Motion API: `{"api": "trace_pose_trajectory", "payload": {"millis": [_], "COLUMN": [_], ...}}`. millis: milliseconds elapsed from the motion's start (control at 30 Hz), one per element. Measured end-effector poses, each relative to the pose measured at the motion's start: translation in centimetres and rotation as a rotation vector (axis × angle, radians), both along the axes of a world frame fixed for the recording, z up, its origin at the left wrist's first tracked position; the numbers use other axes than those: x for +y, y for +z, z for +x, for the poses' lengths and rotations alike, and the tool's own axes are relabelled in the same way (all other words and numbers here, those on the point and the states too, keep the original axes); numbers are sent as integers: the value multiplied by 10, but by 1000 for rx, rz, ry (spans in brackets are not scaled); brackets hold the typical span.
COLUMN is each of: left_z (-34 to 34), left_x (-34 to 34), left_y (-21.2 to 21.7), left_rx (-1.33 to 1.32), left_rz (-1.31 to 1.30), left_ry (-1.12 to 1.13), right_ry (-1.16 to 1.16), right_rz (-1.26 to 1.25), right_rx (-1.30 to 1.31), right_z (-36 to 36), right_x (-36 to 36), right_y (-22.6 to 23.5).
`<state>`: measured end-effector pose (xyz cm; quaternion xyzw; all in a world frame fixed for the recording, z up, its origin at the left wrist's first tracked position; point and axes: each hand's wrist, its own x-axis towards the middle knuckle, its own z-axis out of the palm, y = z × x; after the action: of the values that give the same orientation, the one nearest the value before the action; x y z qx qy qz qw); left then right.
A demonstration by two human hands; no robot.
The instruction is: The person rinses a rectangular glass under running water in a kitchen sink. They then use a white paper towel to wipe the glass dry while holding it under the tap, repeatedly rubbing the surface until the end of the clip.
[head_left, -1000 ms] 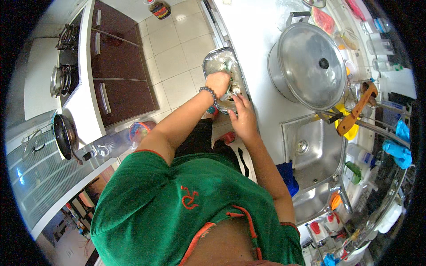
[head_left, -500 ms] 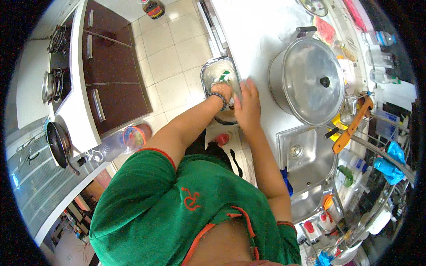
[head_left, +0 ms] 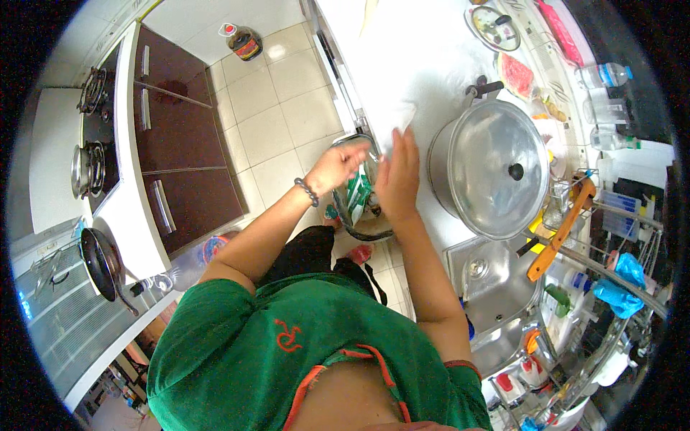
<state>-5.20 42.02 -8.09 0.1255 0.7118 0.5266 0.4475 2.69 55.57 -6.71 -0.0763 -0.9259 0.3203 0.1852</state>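
Observation:
My left hand (head_left: 339, 167), with a dark bead bracelet (head_left: 306, 192) at its wrist, is over the rim of a lined waste bin (head_left: 370, 233) by the counter. Its fingers are bent and smeared by motion, so its grip is unclear. My right hand (head_left: 399, 179) is beside the bin at the counter's edge, fingers long and close together, thumb apart. A thin pale thing (head_left: 404, 115) shows at its fingertips; its kind is too washed out to tell. Inside the bin lies a green and white wrapper (head_left: 358, 191).
On the white counter (head_left: 402, 43) stand a big lidded pot (head_left: 496, 169) and a piece of watermelon (head_left: 515, 75). Nearer is a steel sink (head_left: 496, 287) with a rack holding a wooden spatula (head_left: 564, 230). A bottle of dark liquid (head_left: 244, 44) stands on the tiled floor.
My left hand has come up out of the bin, moving left and toward me. My right hand stays near the counter edge. More of the green and white wrapper shows in the bin.

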Motion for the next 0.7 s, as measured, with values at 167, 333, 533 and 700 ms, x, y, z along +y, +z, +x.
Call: {"api": "trace_pose_trajectory", "payload": {"millis": [167, 333, 533, 700], "left_z": [-24, -120, -208, -158], "left_x": [31, 113, 196, 165], "left_y": [16, 16, -70, -58], "left_rx": [-520, 945, 1366, 1353], "left_rz": [631, 255, -599, -391], "left_ry": [304, 376, -117, -389], "right_ry": [186, 45, 57, -16], "right_rz": [-70, -207, -280, -301], "right_rx": [25, 83, -102, -170], "right_z": [7, 32, 67, 83], "right_x": [-11, -13, -27, -23], "right_y": [14, 31, 10, 2]}}
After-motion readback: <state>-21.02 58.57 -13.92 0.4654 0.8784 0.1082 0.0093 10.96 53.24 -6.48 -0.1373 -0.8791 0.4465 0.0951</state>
